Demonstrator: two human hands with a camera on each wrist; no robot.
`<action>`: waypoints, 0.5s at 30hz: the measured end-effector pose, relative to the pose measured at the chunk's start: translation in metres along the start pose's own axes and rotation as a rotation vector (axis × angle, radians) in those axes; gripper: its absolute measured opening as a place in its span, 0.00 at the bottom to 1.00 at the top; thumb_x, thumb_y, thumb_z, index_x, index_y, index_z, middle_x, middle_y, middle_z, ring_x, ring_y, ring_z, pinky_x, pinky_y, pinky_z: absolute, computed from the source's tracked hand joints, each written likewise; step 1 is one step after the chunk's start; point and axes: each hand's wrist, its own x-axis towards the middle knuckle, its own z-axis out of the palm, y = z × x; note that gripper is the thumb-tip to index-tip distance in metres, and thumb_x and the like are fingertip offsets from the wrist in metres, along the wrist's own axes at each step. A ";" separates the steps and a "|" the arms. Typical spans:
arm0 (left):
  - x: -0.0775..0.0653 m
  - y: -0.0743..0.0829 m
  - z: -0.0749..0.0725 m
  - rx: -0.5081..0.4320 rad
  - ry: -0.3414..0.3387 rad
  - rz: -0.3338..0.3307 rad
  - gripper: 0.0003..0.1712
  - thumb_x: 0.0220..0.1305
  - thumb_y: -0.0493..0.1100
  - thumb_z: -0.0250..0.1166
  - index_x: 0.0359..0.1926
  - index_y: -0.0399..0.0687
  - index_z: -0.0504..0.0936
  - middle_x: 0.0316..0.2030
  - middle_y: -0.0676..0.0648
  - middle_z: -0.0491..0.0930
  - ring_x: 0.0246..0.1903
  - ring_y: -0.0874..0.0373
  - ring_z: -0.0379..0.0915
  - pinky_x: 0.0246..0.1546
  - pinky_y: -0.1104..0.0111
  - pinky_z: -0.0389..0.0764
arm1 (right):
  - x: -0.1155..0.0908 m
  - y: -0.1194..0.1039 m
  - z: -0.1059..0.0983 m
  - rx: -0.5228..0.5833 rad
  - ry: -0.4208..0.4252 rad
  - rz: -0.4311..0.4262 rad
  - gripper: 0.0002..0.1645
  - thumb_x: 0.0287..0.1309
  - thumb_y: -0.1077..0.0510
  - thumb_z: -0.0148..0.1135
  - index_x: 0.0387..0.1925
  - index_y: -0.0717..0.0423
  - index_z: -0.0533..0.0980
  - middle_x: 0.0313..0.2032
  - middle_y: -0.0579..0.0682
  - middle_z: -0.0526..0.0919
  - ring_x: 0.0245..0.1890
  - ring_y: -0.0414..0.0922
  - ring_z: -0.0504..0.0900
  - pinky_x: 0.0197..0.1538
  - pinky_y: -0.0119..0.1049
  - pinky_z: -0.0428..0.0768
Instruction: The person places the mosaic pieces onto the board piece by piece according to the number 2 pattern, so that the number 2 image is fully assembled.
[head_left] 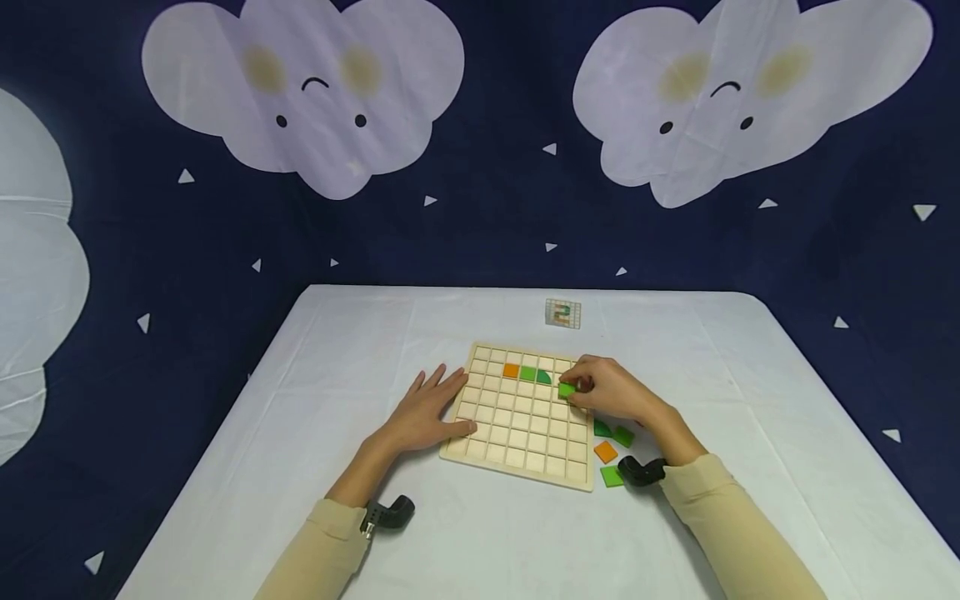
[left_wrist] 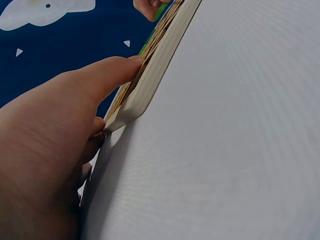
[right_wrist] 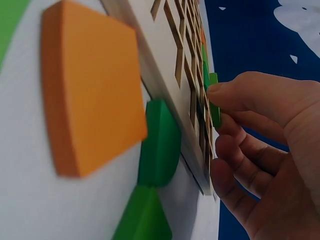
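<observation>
A square wooden grid board (head_left: 517, 425) lies on the table. My left hand (head_left: 426, 412) rests at its left edge with fingers spread, the thumb over the rim, as the left wrist view also shows. Between thumb and fingertips my right hand (head_left: 618, 392) pinches a light green square tile (head_left: 566, 390) above the board's upper right part; in the right wrist view the tile (right_wrist: 214, 100) stands on edge. One row of the grid holds an orange square tile (head_left: 511, 370), a green square tile (head_left: 528, 372) and a dark green rounded tile (head_left: 543, 377), side by side.
Right of the board lie loose tiles: a dark green one (head_left: 602, 428), a green one (head_left: 623, 436), an orange one (head_left: 605, 452) and a light green one (head_left: 611, 477). Behind the board stands a small grid-patterned card (head_left: 562, 314). A dark cloud-print cloth (head_left: 495, 233) hangs beyond the table.
</observation>
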 end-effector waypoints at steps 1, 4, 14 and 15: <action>0.000 0.000 0.000 0.001 0.001 0.000 0.53 0.56 0.72 0.58 0.74 0.50 0.56 0.73 0.53 0.52 0.73 0.53 0.35 0.70 0.58 0.33 | 0.002 -0.001 0.001 0.002 0.000 0.006 0.19 0.52 0.58 0.70 0.48 0.55 0.83 0.37 0.43 0.80 0.31 0.41 0.76 0.34 0.37 0.77; 0.000 -0.001 0.001 0.009 0.000 -0.004 0.53 0.56 0.72 0.58 0.74 0.50 0.56 0.73 0.54 0.51 0.73 0.54 0.35 0.70 0.58 0.33 | 0.005 -0.003 0.003 -0.002 -0.004 0.006 0.20 0.52 0.58 0.71 0.48 0.55 0.83 0.35 0.42 0.79 0.31 0.41 0.75 0.33 0.36 0.76; 0.001 -0.001 0.002 0.005 0.003 -0.003 0.53 0.56 0.72 0.58 0.74 0.50 0.56 0.73 0.53 0.52 0.73 0.54 0.35 0.70 0.58 0.33 | 0.016 -0.013 0.010 -0.016 -0.025 -0.018 0.20 0.52 0.58 0.71 0.49 0.56 0.82 0.36 0.42 0.78 0.32 0.39 0.75 0.35 0.36 0.77; 0.001 -0.001 0.002 0.005 0.004 -0.002 0.53 0.56 0.72 0.58 0.74 0.50 0.56 0.73 0.53 0.52 0.73 0.54 0.35 0.70 0.58 0.33 | 0.017 -0.014 0.011 -0.019 -0.026 -0.018 0.20 0.52 0.58 0.71 0.49 0.56 0.82 0.35 0.42 0.78 0.32 0.39 0.75 0.35 0.36 0.77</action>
